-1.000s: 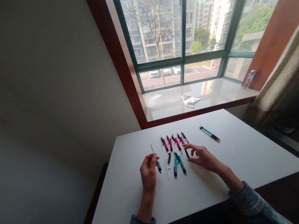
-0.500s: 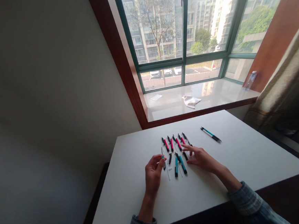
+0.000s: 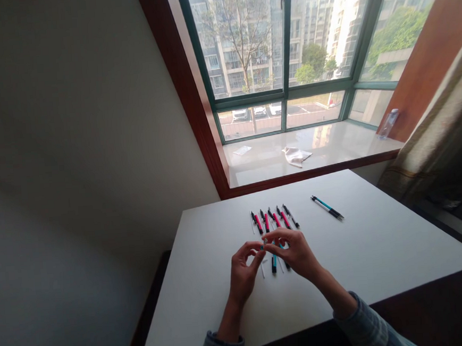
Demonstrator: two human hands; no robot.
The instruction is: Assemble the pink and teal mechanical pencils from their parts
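Observation:
My left hand [image 3: 243,273] is closed in a pinch on a teal pen part [image 3: 262,248], of which only a small end shows. My right hand [image 3: 295,250] meets it fingertip to fingertip, its thumb and index finger closed around a tiny shiny piece [image 3: 265,241] at the end of that part. Whether the two pieces are joined I cannot tell. Below the hands lie a teal and black pen barrel [image 3: 274,264] and a thin white refill [image 3: 263,269]. My right hand hides much of this lower group.
Several pink and black pen parts [image 3: 277,220] lie in a row just beyond my hands on the white table [image 3: 206,260]. Two assembled-looking pens [image 3: 327,208] rest farther right. On the windowsill are a crumpled cloth [image 3: 297,156] and a clear bottle [image 3: 388,124].
My right hand has left the black piece at the right of the group and moved left to meet my left hand. The left hand has shifted slightly right, still holding the teal pen part.

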